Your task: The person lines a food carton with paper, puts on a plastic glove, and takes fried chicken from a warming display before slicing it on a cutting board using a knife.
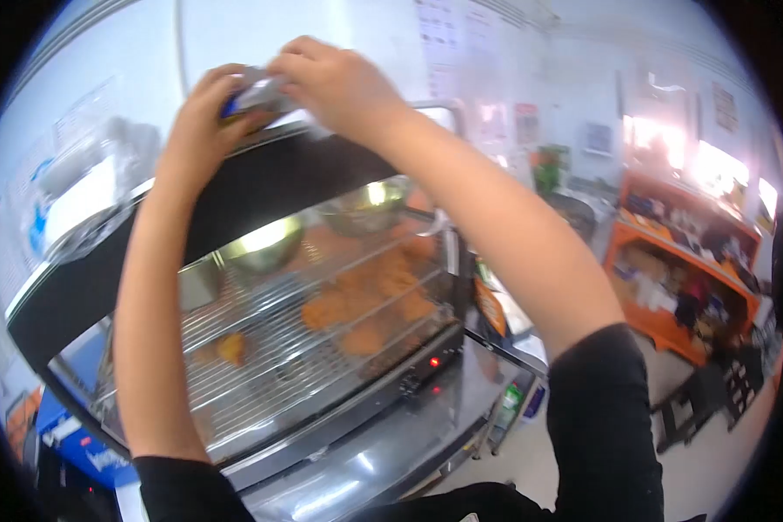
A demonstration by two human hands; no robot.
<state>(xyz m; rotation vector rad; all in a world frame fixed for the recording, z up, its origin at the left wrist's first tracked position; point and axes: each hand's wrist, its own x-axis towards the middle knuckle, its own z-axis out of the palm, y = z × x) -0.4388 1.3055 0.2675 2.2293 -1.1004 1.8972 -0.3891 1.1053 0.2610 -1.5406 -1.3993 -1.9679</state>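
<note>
Both arms reach up to the top of a black-framed food warmer (pixel 261 183). My left hand (pixel 202 122) is curled around a small silvery thing with a blue patch (pixel 257 90), too blurred to name exactly. From the other side, my right hand (pixel 344 91) has its fingers bent and closed on the same silvery thing. Behind the warmer's glass, golden-brown fried food pieces (pixel 365 300) lie at the right of a wire rack (pixel 270 322). One small yellow piece (pixel 231 348) sits apart on the left.
On the warmer's left top lies a clear plastic bag (pixel 87 187) with white contents. Red lights glow on the control panel (pixel 409 383). A steel counter (pixel 348 483) runs below. An orange shelf (pixel 670 331) with assorted items and a black chair (pixel 709 396) stand at right.
</note>
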